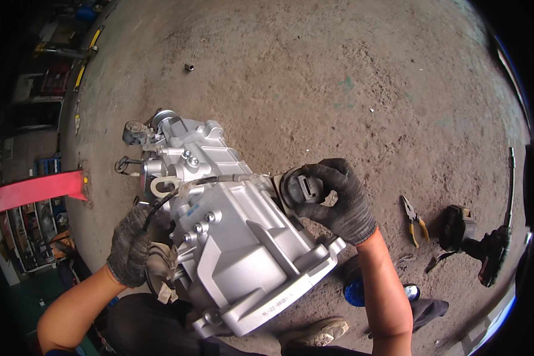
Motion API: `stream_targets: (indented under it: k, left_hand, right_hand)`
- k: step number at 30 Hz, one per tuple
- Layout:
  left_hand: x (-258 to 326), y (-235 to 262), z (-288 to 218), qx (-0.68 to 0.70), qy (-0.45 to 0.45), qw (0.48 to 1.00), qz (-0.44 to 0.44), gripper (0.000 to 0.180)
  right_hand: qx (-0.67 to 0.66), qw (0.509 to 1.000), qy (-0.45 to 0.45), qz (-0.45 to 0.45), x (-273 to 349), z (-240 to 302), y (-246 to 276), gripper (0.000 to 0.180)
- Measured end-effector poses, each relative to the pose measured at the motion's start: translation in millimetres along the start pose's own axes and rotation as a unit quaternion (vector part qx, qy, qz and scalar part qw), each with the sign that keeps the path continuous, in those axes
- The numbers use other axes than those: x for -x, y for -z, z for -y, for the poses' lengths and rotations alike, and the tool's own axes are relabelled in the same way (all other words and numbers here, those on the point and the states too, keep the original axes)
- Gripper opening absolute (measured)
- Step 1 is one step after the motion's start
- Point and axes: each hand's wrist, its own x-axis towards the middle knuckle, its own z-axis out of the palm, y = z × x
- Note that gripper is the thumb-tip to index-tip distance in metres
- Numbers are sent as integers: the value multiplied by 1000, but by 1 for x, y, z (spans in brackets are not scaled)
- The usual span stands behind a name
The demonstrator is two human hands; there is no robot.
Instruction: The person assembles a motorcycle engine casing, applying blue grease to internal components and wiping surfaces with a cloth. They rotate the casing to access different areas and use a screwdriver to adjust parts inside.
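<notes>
A silver cast-metal gearbox [237, 237] lies on the floor in front of me. At its right side my right hand [343, 204], in a dark grey knitted glove, grips a round black rubber mount [305, 188] between thumb and fingers. The mount sits against the housing; whether it is fastened I cannot tell. My left hand [130, 246], gloved alike, is curled at the gearbox's left side, with a black cable [160, 204] running into its fingers. The fingertips are partly hidden. Below them a connector [167, 295] hangs beside the housing.
Pliers with yellow handles [415, 225] and a black cordless ratchet wrench [495, 249] lie on the floor at right. A small socket [189, 67] rests farther off. Shelving and a red beam [35, 191] stand at left. My shoe [317, 332] is near the gearbox.
</notes>
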Motion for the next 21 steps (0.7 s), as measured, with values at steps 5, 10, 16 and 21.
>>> stream_targets:
  k: [5,10,16,21]
  left_hand:
    - [-8,-1,-10,54,46,997,7,82]
    - [-5,2,-6,89,65,994,-14,86]
    - [-12,-1,-14,94,82,992,-28,76]
    - [-16,-1,-24,168,121,977,-46,67]
  right_hand:
    - [-278,935,-157,-153,-6,-17,12,44]
    - [-177,948,-221,-145,-14,-29,18,39]
    - [-218,939,-263,-47,2,-21,-20,53]
    - [-197,964,-175,19,10,-22,-20,61]
